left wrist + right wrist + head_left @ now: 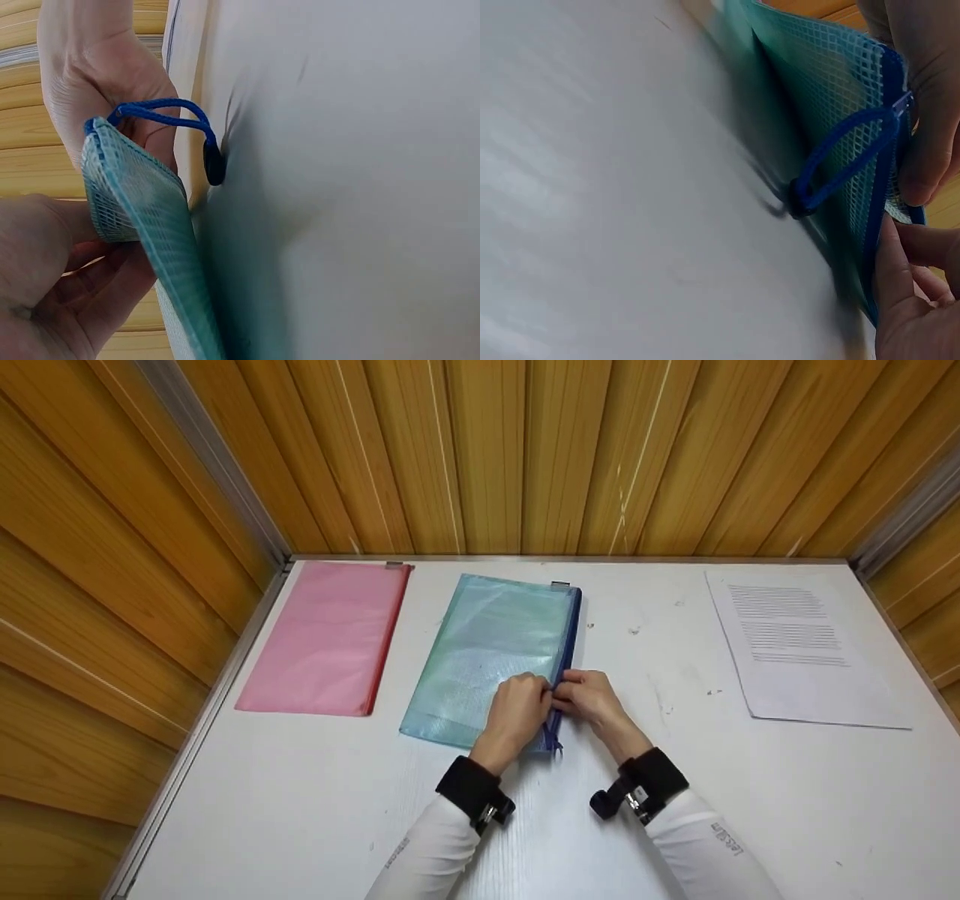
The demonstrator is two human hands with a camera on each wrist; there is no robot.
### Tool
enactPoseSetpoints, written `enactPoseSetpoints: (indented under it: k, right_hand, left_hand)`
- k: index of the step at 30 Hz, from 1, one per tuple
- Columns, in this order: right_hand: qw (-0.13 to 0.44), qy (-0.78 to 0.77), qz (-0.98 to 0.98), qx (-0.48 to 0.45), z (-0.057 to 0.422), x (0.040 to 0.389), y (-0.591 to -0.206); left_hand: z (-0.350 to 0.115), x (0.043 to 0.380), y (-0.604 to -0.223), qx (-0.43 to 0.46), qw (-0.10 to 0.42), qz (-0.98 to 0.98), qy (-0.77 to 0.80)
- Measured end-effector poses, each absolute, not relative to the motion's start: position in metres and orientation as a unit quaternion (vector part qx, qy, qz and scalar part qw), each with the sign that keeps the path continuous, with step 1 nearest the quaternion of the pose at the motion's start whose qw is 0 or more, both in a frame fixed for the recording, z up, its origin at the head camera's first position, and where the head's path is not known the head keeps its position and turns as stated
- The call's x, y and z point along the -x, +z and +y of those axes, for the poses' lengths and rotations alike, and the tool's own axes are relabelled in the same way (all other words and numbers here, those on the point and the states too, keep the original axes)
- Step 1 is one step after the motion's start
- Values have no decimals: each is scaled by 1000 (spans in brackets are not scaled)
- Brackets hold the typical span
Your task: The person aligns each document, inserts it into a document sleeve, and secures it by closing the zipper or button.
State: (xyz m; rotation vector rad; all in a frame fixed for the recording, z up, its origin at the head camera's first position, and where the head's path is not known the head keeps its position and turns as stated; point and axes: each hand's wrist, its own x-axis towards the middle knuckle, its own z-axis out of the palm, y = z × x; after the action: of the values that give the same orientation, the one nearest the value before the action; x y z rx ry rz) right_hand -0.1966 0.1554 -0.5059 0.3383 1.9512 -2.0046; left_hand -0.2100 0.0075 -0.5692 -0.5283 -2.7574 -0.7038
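Note:
A teal mesh zipper pouch (487,645) lies on the table, its dark blue zipper edge (571,630) facing right. Near the close end of that edge, my left hand (517,709) grips the pouch from the left. My right hand (596,701) pinches the same edge from the right, its fingertips close to the left hand's. Between the hands in the right wrist view, the pouch's blue edges (881,187) stand a little apart. A blue cord pull (847,161) with a dark bead hangs from the zipper slider at the near corner. The curled fingers partly hide the edge.
To the left lies a pink zipper pouch (322,637) with a red zipper edge. Printed paper sheets (817,682) are at the right on the white table (300,802). Wood-patterned walls (487,457) close off the back and both sides.

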Motion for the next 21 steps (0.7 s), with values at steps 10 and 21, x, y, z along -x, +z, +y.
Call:
enactPoseSetpoints:
  k: [10,21]
  right_hand:
    - [151,-751,624,-155,177,189,-505]
    - [115,-720,664,-164,208,176,-504]
  left_hand:
    - [8,212,-575,174,127,-945,-246]
    - [11,217,-569,165,114,-945,-258]
